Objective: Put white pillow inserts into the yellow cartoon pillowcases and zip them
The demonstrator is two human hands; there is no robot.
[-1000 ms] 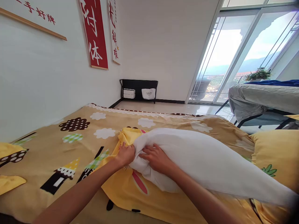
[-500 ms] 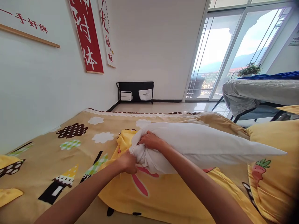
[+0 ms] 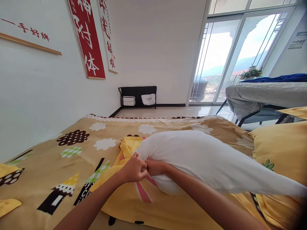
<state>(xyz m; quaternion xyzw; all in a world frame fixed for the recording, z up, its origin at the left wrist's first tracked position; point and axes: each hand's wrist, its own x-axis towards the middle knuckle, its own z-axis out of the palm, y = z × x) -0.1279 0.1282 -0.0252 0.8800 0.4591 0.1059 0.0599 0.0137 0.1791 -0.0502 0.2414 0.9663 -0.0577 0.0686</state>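
Note:
A white pillow (image 3: 196,156) lies across a yellow pillowcase (image 3: 153,204) with a pink rabbit print, on a tan bedspread (image 3: 79,150). My left hand (image 3: 134,168) pinches the pillow's near-left end, fingers closed on the white cloth. My right hand (image 3: 154,166) is tucked under that same end, fingers curled into the pillow beside the left hand. The two hands touch. The pillowcase's bunched opening shows just beyond them.
A second yellow pillow (image 3: 280,153) sits at the right. A white wall with red banners (image 3: 87,41) runs along the left. A black rack (image 3: 137,95) stands at the far wall, glass doors (image 3: 225,60) beyond. A grey covered table (image 3: 261,95) is at the right.
My right hand has dropped from the top of the pillow's end to beneath it, meeting the left hand. The pillow has turned and bulged up at its near end.

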